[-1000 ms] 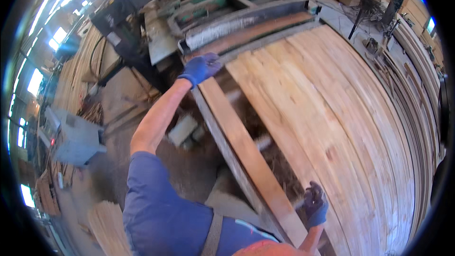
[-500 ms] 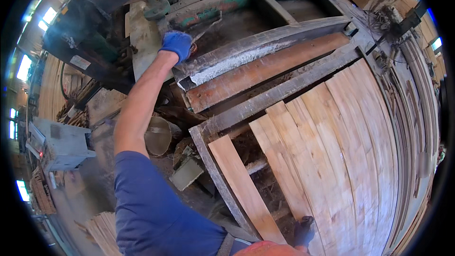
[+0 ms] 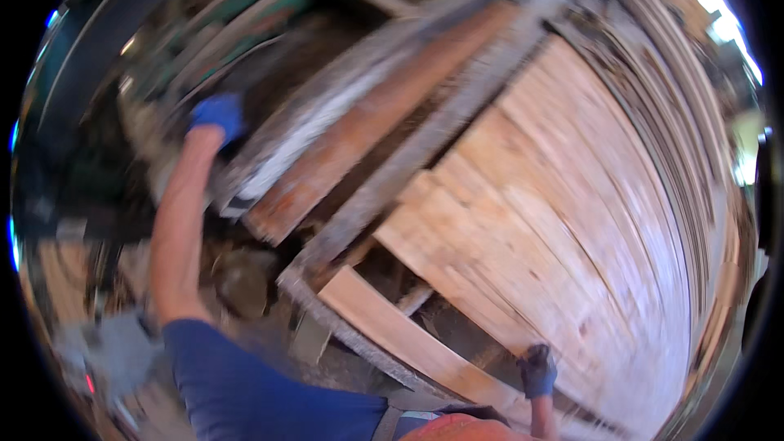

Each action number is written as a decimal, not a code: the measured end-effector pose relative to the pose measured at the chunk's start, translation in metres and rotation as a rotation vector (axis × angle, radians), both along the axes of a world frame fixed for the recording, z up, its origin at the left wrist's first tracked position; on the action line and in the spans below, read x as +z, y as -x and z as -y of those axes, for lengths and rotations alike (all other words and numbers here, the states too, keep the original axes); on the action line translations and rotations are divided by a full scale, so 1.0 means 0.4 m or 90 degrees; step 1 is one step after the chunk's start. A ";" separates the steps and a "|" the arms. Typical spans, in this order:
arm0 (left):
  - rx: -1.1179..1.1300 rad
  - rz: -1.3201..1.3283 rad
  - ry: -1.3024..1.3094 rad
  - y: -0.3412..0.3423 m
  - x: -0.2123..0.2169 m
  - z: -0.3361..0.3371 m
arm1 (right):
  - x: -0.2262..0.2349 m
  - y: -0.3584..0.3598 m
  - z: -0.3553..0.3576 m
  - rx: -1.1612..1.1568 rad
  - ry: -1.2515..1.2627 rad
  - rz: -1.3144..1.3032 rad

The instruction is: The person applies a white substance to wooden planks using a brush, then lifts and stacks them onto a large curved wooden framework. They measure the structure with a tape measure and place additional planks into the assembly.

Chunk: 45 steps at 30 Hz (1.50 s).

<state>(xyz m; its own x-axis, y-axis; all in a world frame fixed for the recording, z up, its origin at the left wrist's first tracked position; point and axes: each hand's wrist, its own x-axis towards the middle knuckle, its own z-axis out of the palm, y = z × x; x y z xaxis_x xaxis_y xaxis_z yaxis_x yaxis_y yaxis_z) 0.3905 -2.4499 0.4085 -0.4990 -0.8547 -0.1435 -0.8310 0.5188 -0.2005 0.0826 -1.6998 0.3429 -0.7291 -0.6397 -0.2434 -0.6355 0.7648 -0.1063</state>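
Observation:
My left hand (image 3: 217,117), in a blue glove, is closed beside the end of a metal frame (image 3: 286,118) with white residue along it. What it holds is blurred; a thin curved rod (image 3: 245,55) runs close by. Low on the right, my right hand (image 3: 537,371) wears a dark glove. Its fingers curl over the edge of a wooden board (image 3: 457,294), the nearest of several laid side by side. A separate narrow plank (image 3: 408,328) lies to the left of this hand, across a gap. Motion smears the whole view.
A rusty brown beam (image 3: 384,118) and a grey metal rail (image 3: 425,143) run diagonally between the machine frame and the boards. Long strips of wood (image 3: 682,106) are stacked at the far right. A grey box (image 3: 110,351) stands at the lower left.
The whole view has swung, so the frame and boards appear tilted and shifted left. My left hand stays by the frame's end and my right hand stays at the board's edge.

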 end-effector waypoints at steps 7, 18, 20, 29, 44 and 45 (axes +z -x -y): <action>0.046 -0.056 0.086 -0.208 -0.180 0.147 | 0.059 0.044 0.079 -0.156 0.084 0.128; -0.208 -0.900 -0.759 0.310 0.068 -0.709 | -0.002 -0.006 -0.019 -0.067 0.162 -0.042; -0.375 -0.758 -0.449 0.396 0.050 -0.985 | 0.051 -0.031 0.019 -0.094 0.230 0.099; -0.322 -0.739 -0.693 0.460 0.008 -1.650 | 0.153 -0.141 -0.148 -0.001 0.603 -0.022; -0.251 -0.410 -1.155 0.532 -0.053 -1.904 | 0.163 -0.157 -0.562 -0.038 0.540 0.095; -0.245 -0.394 -1.182 0.529 -0.067 -1.894 | 0.182 -0.169 -0.551 -0.042 0.536 0.090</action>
